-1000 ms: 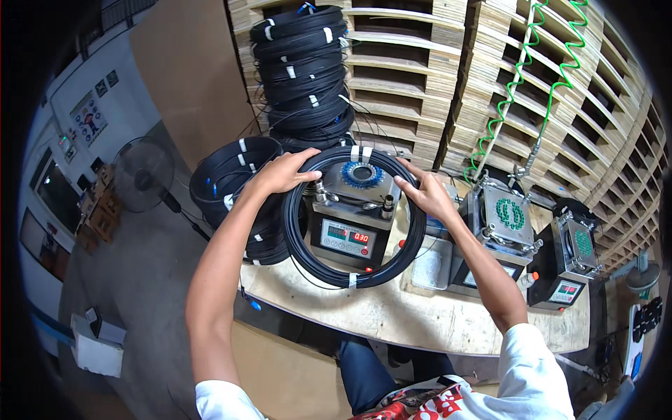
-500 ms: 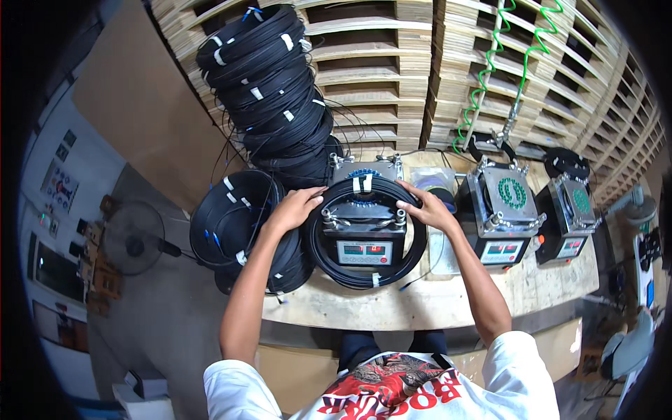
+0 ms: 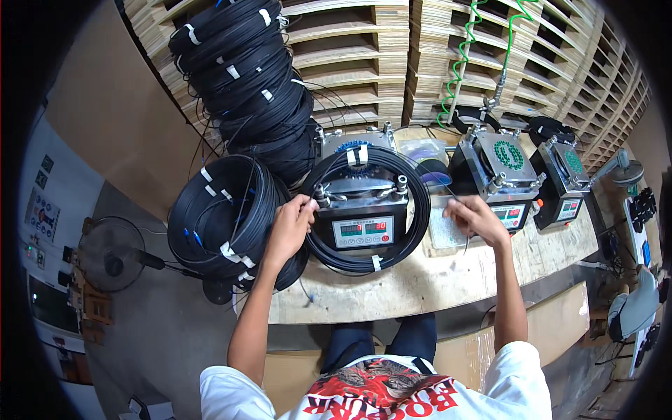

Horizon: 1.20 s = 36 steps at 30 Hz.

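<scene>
A coil of black cable [image 3: 416, 227], bound with white tape at top and bottom, leans upright around the front of a metal-topped machine [image 3: 329, 234] with a lit display. My left hand [image 3: 292, 227] is closed at the coil's left side, its fingertips curled against the cable. To the right of the coil, my right hand [image 3: 477, 218] is raised over the bench with its fingers pinched together. A thin black cable end runs from the coil to these fingers, and a short piece hangs below them. Another loose end with a blue tip [image 3: 310, 299] dangles below my left hand.
More taped coils [image 3: 210, 210] stand left, with a tall coil stack [image 3: 252, 91] behind. Two similar machines [image 3: 507, 164] [image 3: 563, 171] sit right on the wooden bench [image 3: 420, 294]. A clear plastic bag [image 3: 423, 150] lies between. Green spiral hoses [image 3: 462, 56] hang behind; a fan [image 3: 112, 252] stands left.
My right hand has left the coil's upper right and moved right and down with the cable end. My left hand has slid slightly down the coil's left side. The view has shifted.
</scene>
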Available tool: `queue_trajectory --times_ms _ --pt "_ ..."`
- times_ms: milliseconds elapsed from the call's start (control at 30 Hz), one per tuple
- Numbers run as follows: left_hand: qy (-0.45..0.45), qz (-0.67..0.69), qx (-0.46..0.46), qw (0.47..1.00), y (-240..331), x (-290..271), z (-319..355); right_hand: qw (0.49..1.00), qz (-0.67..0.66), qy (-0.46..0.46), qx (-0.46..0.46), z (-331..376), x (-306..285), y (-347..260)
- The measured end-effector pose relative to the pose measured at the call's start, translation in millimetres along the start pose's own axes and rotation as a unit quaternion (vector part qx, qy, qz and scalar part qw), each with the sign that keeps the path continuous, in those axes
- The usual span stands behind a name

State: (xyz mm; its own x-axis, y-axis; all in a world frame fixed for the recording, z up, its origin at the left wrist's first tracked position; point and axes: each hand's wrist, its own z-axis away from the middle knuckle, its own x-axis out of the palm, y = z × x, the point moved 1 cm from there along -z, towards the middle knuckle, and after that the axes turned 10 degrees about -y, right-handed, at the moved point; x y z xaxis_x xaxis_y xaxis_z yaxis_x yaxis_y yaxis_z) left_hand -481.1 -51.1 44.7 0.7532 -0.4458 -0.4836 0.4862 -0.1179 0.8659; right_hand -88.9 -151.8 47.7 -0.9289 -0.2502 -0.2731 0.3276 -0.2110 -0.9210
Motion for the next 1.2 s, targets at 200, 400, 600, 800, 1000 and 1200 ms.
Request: queue_trajectory --times_ms 200,400,600,800,1000,1200 --pt "-0.158 0.045 0.096 0.982 -18 40 13 0.958 -0.011 -0.255 -0.128 3 70 0" --pt "-0.187 0.193 0.073 0.96 -6 83 22 0.943 -0.13 -0.247 -0.182 -35 158 3" --pt "-0.153 0.123 0.124 0.973 -15 95 53 0.969 -0.058 -0.07 -0.229 -16 166 14" --pt "-0.076 -0.038 0.201 0.976 9 58 99 0.966 -0.032 -0.006 -0.256 25 150 7" --pt "0.152 -0.542 0.238 0.791 48 10 131 0.957 0.175 0.093 -0.211 62 101 -7" --pt "0.185 -0.396 0.076 0.896 34 0 130 0.861 0.403 0.282 -0.13 83 96 -17"
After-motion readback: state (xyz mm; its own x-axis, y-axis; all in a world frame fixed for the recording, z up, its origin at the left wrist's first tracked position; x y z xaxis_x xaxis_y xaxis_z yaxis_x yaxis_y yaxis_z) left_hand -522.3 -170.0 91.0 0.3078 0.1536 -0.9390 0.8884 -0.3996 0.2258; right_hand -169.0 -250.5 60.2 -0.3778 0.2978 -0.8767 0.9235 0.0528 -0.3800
